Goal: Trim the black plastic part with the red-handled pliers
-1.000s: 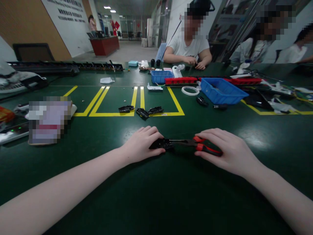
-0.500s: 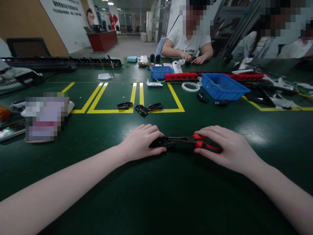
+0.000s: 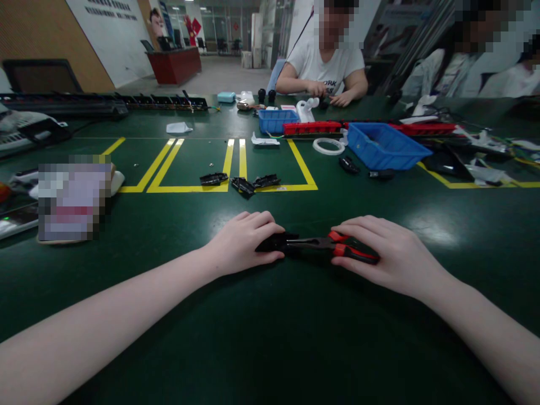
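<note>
My left hand [image 3: 248, 239] pinches a small black plastic part [image 3: 273, 242] between thumb and fingers, just above the green table. Most of the part is hidden by the fingers. My right hand [image 3: 383, 247] is wrapped round the red-and-black handles of long-nose pliers [image 3: 314, 243]. The pliers point left, and their tips meet the right end of the black part; whether the jaws grip it I cannot tell. Beyond my hands lie several similar black plastic parts [image 3: 243, 186] along the yellow tape.
A blue bin [image 3: 386, 147] stands at the right, near a white tape ring [image 3: 328, 147]. A smaller blue bin [image 3: 277, 121] and a red strip [image 3: 312, 129] lie farther back. At the left is a blurred-out packet [image 3: 73, 199]. Across the table sits a person [image 3: 323, 73].
The plier tips have shifted slightly left against the black part, which now sits turned differently in my left hand. The whole view has tilted a little.
</note>
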The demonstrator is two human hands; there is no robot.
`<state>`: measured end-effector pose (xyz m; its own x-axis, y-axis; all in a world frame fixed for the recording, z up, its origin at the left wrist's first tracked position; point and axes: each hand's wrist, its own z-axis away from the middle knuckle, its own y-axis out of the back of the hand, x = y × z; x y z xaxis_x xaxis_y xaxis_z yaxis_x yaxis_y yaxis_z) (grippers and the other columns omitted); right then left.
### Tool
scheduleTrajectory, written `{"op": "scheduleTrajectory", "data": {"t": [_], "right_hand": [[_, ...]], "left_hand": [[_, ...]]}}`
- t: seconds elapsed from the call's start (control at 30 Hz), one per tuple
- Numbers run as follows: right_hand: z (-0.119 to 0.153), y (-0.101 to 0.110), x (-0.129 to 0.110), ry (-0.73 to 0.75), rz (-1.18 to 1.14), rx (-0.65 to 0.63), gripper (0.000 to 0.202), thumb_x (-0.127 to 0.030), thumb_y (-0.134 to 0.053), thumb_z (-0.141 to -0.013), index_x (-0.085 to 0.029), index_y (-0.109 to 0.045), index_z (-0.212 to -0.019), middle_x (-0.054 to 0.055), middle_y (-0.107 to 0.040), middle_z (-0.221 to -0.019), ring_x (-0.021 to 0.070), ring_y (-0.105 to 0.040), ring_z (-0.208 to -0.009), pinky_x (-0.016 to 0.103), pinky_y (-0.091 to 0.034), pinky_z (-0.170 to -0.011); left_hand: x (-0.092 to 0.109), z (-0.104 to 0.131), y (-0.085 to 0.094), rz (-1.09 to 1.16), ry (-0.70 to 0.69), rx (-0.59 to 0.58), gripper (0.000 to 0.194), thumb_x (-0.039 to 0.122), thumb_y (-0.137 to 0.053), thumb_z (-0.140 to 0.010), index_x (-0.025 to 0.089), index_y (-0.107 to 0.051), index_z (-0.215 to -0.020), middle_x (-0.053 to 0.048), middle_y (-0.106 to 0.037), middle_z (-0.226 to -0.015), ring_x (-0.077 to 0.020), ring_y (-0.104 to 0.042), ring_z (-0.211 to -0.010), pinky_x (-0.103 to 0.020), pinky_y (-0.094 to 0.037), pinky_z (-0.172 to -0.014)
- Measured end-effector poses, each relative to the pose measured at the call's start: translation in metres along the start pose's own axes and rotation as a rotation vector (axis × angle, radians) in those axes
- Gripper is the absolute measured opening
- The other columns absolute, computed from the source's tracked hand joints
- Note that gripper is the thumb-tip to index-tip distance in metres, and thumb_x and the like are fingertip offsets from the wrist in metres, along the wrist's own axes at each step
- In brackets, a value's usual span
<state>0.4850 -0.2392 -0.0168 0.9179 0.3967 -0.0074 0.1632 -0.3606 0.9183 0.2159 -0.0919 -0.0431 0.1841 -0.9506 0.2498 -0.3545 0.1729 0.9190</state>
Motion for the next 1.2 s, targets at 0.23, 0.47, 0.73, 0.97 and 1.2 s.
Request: {"op": "scheduleTrajectory", "data": {"t": [0.23, 0.47, 0.73, 0.97, 1.2], "right_hand": [[0.0006, -0.0007, 0.0004, -0.006, -0.005, -0.002, 0.038, -0.05, -0.058, -0.095, -0.019, -0.064, -0.115, 0.012, -0.072, -0.104, 0.0256, -0.069, -0.089, 0.038, -0.055, -0.072], [0.0004, 0.0, 0.0013, -0.018, -0.026, -0.009, 0.038, -0.05, -0.058, -0.094, -0.02, -0.065, -0.117, 0.012, -0.072, -0.106, 0.0261, -0.069, -0.09, 0.039, -0.055, -0.072], [-0.0006, -0.0032, -0.0001, 0.004, -0.025, -0.017, 0.039, -0.05, -0.059, -0.094, -0.018, -0.065, -0.116, 0.012, -0.073, -0.105, 0.0244, -0.069, -0.088, 0.037, -0.054, -0.071], [-0.0012, -0.0042, 0.0, 0.011, -0.01, -0.032, 0.039, -0.051, -0.056, -0.095, -0.018, -0.066, -0.114, 0.012, -0.073, -0.103, 0.0252, -0.069, -0.087, 0.037, -0.054, -0.07], [-0.0008, -0.0061, -0.0009, 0.013, -0.018, -0.036, 0.038, -0.049, -0.057, -0.095, -0.018, -0.065, -0.115, 0.012, -0.073, -0.104, 0.0251, -0.069, -0.088, 0.037, -0.054, -0.071]], "left_hand": [[-0.0003, 0.0003, -0.0005, 0.0, -0.001, -0.002, 0.037, 0.035, -0.07, -0.091, 0.018, -0.062, -0.123, -0.007, -0.065, -0.116, -0.0216, -0.064, -0.098, -0.036, -0.051, -0.084], [-0.0005, 0.0001, 0.0004, 0.01, 0.01, -0.021, 0.037, 0.035, -0.069, -0.091, 0.018, -0.061, -0.124, -0.007, -0.065, -0.117, -0.022, -0.064, -0.1, -0.036, -0.052, -0.086], [-0.001, 0.0001, -0.0005, 0.017, 0.008, -0.022, 0.037, 0.035, -0.069, -0.092, 0.018, -0.061, -0.124, -0.007, -0.064, -0.116, -0.0224, -0.064, -0.1, -0.037, -0.053, -0.085], [-0.001, 0.0, -0.0004, 0.017, 0.014, -0.026, 0.037, 0.036, -0.068, -0.092, 0.019, -0.061, -0.124, -0.007, -0.065, -0.115, -0.022, -0.064, -0.1, -0.037, -0.053, -0.086], [-0.0014, -0.0001, -0.0007, 0.03, 0.009, -0.03, 0.037, 0.035, -0.069, -0.092, 0.018, -0.061, -0.124, -0.007, -0.064, -0.116, -0.0222, -0.064, -0.1, -0.038, -0.053, -0.085]]}}
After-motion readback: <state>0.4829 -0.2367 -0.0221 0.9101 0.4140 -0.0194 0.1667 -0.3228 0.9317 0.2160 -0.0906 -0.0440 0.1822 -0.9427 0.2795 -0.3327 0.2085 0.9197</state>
